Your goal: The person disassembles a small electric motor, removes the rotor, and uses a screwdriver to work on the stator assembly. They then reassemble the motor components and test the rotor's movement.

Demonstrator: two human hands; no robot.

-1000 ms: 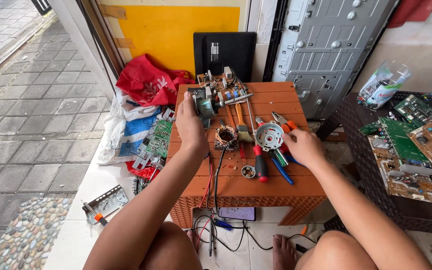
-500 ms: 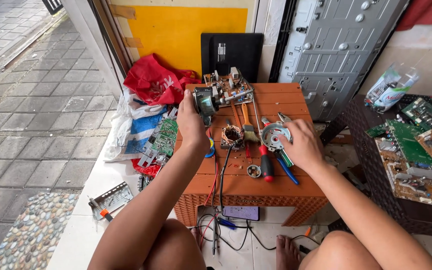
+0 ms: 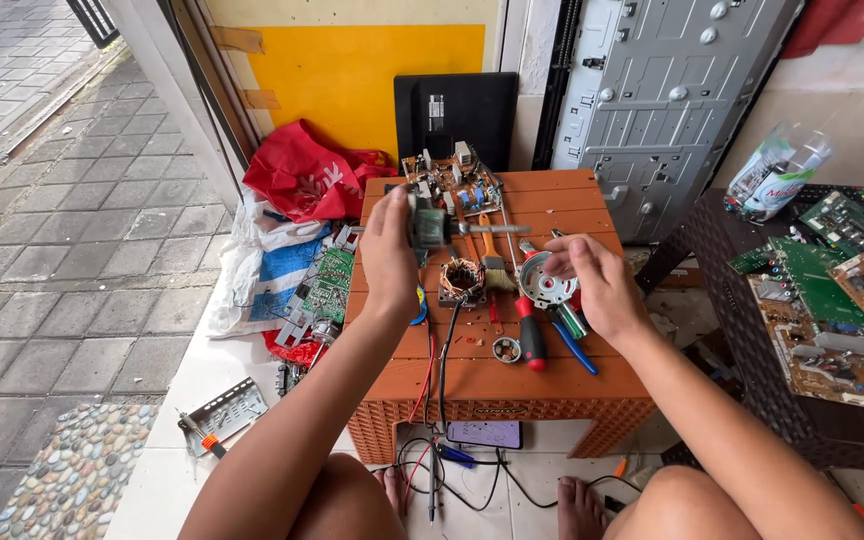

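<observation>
Orange slatted plastic table stood against a yellow wall panel, with a grey metal back panel leaning behind it to the right.

Left hand was raised above the table's left half, fingers curled around a small motor rotor whose steel shaft pointed right. Right hand was over the table's right half, fingers closed on a round metal end cover, held clear of the tabletop.

On the table between the hands lay a copper-wound stator, a paintbrush and a red-handled screwdriver; a circuit board sat at the table's far edge.

Judgement: the rotor appeared dense and rigid for its size, with a smooth shaft likely to slip; grip at the laminated core looked safest, keeping off any windings. The end cover appeared light, stiff stamped metal, best held by its rim. The stator's fine copper wire looked fragile.
</observation>
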